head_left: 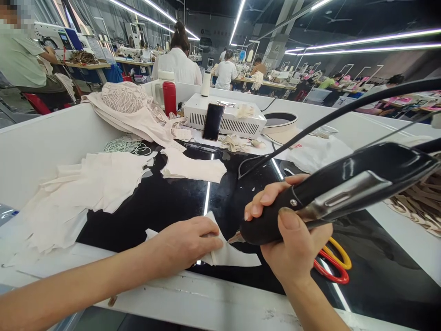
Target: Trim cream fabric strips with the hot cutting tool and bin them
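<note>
1. Black and glossy, the table (182, 202) carries a white cloth piece (241, 257) near its front edge, below the left hand (193, 243).
2. The left hand's grip is closed on this cloth piece, thumb and fingers bent together over it, with a corner sticking up beyond the fingertips.
3. The right hand (292, 243) has its grip wrapped around a thick black tool (330, 188), which slants down toward the cloth.
4. At the tool's low end, a metal tip (236, 237) sits right at the edge of the cloth piece; whether it touches, I cannot tell.
5. A red loop (339, 278) and a yellow loop (347, 261) lie on the table beside the right wrist.
6. To the left, a white cloth pile (96, 181) spreads out, with a pale green cord (126, 146) behind it and a single cut panel (193, 168) to its right.
7. Toward the back are a beige bra (124, 99), a red bottle (169, 96), and a phone (213, 122) leaning against a white box (241, 122).
8. Beyond the table, a person in a white shirt (177, 64) sits facing away.
</note>
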The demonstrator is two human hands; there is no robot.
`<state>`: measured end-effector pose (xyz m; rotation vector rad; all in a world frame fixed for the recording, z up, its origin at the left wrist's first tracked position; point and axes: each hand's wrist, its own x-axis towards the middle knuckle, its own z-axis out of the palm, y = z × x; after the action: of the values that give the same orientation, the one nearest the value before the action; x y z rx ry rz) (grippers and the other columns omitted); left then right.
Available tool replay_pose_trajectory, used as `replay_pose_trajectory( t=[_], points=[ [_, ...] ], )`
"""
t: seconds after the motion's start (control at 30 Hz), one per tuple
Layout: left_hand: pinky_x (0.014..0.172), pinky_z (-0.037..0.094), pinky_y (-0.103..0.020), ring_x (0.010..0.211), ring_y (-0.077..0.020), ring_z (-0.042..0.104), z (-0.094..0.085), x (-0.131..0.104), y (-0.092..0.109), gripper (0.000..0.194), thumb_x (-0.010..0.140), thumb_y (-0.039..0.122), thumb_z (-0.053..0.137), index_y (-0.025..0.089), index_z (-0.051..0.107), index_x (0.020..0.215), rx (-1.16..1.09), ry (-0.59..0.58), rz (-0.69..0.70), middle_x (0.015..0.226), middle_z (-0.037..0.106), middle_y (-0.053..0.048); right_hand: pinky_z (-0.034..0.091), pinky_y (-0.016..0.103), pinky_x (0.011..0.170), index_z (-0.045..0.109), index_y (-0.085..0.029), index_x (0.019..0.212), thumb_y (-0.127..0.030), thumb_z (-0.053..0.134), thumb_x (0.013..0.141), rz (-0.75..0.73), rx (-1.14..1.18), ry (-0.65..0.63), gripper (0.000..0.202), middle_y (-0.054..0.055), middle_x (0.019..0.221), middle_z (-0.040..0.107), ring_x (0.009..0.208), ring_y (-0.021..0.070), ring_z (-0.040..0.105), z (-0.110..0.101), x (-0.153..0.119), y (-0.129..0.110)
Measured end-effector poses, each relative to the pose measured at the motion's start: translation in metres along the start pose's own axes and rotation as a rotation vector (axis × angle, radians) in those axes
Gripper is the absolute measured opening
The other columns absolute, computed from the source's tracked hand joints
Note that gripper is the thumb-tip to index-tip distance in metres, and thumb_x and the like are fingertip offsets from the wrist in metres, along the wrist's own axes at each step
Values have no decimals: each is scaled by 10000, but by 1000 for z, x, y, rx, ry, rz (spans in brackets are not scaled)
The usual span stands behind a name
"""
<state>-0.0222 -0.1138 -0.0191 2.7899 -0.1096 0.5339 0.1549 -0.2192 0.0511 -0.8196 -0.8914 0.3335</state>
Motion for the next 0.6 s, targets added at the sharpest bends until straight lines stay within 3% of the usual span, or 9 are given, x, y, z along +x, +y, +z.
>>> replay_pose_trajectory(
  t=[0.37,0.5,0.6],
  points=[
    [983,616,-341,1101,-236,674,-4,-2,-3,322,990,-23,544,134,670,1241,49,-14,45,1212,696,-115,589,276,493,663,-256,1107,-328,880,833,-31,7,68,357,-46,796,684,578,140,647,-4,0,-8],
    [1004,601,-346,1057,-221,667,-4,7,10,302,998,-38,505,115,658,1208,64,57,59,1150,708,-102,594,277,503,675,-253,1116,-354,903,829,-42,-25,66,381,-40,799,680,591,143,652,-15,-4,-16],
    [942,600,-321,1000,-206,667,-2,15,25,300,1008,-44,487,129,648,1193,61,40,23,1094,702,-85,605,286,537,675,-266,1126,-365,903,850,-24,-76,58,372,-40,814,678,615,145,655,-21,-9,-19]
  ],
)
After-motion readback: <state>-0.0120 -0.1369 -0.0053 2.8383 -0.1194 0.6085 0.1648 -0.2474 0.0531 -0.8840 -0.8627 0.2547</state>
